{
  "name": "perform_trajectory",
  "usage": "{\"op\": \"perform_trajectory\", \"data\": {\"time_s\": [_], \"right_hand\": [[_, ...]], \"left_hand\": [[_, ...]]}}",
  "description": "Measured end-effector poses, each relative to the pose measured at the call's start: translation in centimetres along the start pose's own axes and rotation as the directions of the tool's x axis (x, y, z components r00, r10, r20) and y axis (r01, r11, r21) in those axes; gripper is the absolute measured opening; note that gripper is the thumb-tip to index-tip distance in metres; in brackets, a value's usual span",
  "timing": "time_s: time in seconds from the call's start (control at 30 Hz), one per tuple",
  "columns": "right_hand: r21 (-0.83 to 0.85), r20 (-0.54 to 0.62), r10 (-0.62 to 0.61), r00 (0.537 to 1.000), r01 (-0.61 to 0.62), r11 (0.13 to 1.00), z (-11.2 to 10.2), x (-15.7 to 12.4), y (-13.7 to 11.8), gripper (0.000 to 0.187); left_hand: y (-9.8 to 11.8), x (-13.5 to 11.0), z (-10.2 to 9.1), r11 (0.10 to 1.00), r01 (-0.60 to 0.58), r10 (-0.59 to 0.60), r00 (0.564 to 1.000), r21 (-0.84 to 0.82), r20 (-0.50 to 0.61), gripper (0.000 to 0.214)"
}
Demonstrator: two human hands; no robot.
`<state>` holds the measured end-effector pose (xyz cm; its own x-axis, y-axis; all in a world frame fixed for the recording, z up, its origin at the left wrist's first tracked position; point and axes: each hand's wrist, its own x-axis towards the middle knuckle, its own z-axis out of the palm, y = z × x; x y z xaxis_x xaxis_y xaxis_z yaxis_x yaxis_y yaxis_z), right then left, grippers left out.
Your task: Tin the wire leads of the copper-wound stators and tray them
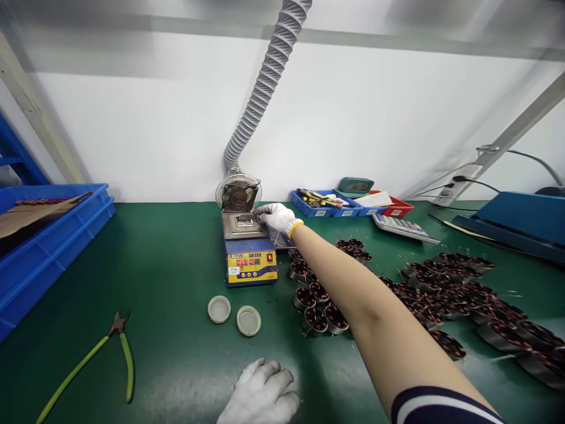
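Note:
My right hand (277, 217), in a white glove, reaches far out over the solder pot (249, 247), a blue and yellow box with a red digit display. Its fingers are pinched together above the square metal bath; what they hold is too small to make out. My left hand (261, 396), also gloved, lies flat on the green mat at the near edge with fingers spread, holding nothing. Several copper-wound stators (315, 300) stand just right of the pot, under my right forearm.
Green-handled cutters (103, 356) lie at front left. Two white caps (233, 315) sit before the pot. A fume fan with a ribbed hose (265, 82) stands behind it. Blue crate (48, 235) at left, many more stators (459, 294) at right, small bins (335, 203), calculator (401, 227).

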<state>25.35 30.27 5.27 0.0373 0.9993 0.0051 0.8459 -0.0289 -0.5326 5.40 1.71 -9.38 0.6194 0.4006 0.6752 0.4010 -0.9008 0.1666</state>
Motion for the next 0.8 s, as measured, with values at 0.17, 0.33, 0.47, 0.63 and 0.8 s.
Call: {"op": "perform_trajectory", "data": {"time_s": [0.17, 0.33, 0.47, 0.63, 0.8], "right_hand": [[0.001, -0.011, -0.005, 1.000, 0.005, 1.000, 0.4, -0.3, -0.7, 0.030], [-0.015, -0.014, 0.009, 1.000, -0.009, 1.000, -0.6, -1.7, -0.5, 0.026], [-0.050, -0.105, 0.036, 0.994, -0.041, 0.998, -1.8, -3.3, -0.2, 0.033], [-0.127, -0.149, 0.056, 0.987, -0.075, 0.989, -2.0, -4.8, -0.8, 0.034], [-0.142, -0.111, 0.066, 0.992, -0.082, 0.987, -1.5, -5.4, -2.2, 0.033]], "left_hand": [[-0.2, -0.6, 0.2, 1.000, -0.011, 0.011, 0.999, -0.002, 0.052, 0.018], [-0.4, -1.1, 0.3, 1.000, -0.014, 0.020, 0.973, -0.026, 0.232, 0.017], [-0.3, -0.8, -0.2, 0.996, 0.043, -0.016, 0.946, -0.075, 0.325, 0.023], [-0.5, -0.1, -1.5, 0.979, 0.094, -0.009, 0.906, -0.178, 0.424, 0.049], [-0.6, 0.1, -2.1, 0.968, 0.110, -0.001, 0.901, -0.225, 0.435, 0.047]]}}
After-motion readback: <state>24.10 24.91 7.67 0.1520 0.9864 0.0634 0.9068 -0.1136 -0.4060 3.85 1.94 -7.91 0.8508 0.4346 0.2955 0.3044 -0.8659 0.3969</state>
